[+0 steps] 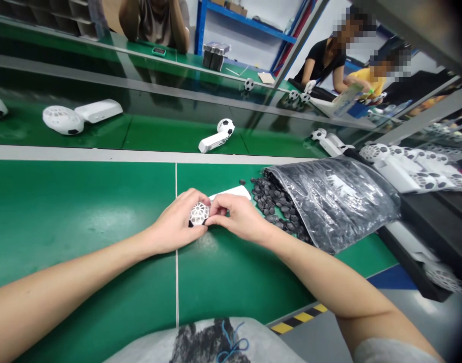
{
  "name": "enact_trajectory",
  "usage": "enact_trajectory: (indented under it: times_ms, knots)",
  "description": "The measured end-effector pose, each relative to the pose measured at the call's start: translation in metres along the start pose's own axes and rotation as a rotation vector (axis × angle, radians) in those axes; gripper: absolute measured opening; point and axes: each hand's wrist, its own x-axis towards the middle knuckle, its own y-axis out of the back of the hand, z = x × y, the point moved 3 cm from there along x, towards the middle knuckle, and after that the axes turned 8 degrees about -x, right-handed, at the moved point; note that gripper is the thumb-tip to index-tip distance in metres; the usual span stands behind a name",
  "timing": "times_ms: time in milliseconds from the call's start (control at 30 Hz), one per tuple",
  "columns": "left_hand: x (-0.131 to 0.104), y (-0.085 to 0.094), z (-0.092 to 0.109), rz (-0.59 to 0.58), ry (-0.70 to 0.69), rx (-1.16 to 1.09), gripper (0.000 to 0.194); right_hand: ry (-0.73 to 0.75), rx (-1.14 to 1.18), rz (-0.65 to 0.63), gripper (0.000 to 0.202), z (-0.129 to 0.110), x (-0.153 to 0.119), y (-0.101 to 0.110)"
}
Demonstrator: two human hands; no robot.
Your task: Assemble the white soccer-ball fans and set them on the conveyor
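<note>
Ball (199, 214), one, white lattice: over the desk (83, 212), in your left hand (176, 222), fingers wrapped around it. Your right hand (240, 218): fingers pinched at its edge. Black pieces (270, 197): loose, at the mouth of the bag (336, 206).

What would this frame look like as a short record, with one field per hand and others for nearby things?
Left hand: fingers around a white openwork plastic ball
Right hand: fingers at the ball's right edge; cannot tell whether they pinch anything
Behind right hand: long white plastic part, partly covered
Right side: small black oval pieces at the mouth of a shiny grey plastic bag
Beyond: white-and-black ball-headed plastic units on a green strip
</note>
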Motion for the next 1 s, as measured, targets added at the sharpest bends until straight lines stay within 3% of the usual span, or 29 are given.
enact_trajectory:
  times_ms: [133, 267, 333, 433, 567, 700, 900, 1000]
  knots:
    - [0.002, 0.007, 0.001, 0.022, -0.015, -0.018, 0.031, 0.005, -0.001, 0.073, 0.019, 0.003, -0.003, 0.011]
    - [0.029, 0.042, -0.011, 0.158, 0.012, 0.043, 0.038, -0.025, -0.172, 0.294, 0.012, 0.029, -0.028, 0.038]
    - [0.052, 0.07, -0.026, 0.297, 0.05, 0.121, 0.039, -0.12, -0.289, 0.375, 0.017, 0.055, -0.043, 0.048]
    - [0.089, 0.108, -0.057, 0.476, 0.099, 0.222, 0.039, -0.22, -0.349, 0.384, 0.023, 0.09, -0.06, 0.05]
    - [0.112, 0.138, -0.093, 0.597, 0.167, 0.322, 0.051, -0.217, -0.409, 0.326, 0.029, 0.114, -0.073, 0.04]
    - [0.093, 0.169, -0.1, 0.653, 0.137, 0.434, 0.065, -0.226, -0.43, 0.195, 0.026, 0.118, -0.077, 0.039]
    - [0.049, 0.238, -0.128, 0.667, 0.243, 0.513, 0.058, -0.287, -0.372, 0.114, 0.016, 0.095, -0.07, 0.052]
    - [0.041, 0.245, -0.139, 0.591, 0.273, 0.508, 0.052, -0.316, -0.374, 0.119, 0.013, 0.088, -0.066, 0.055]
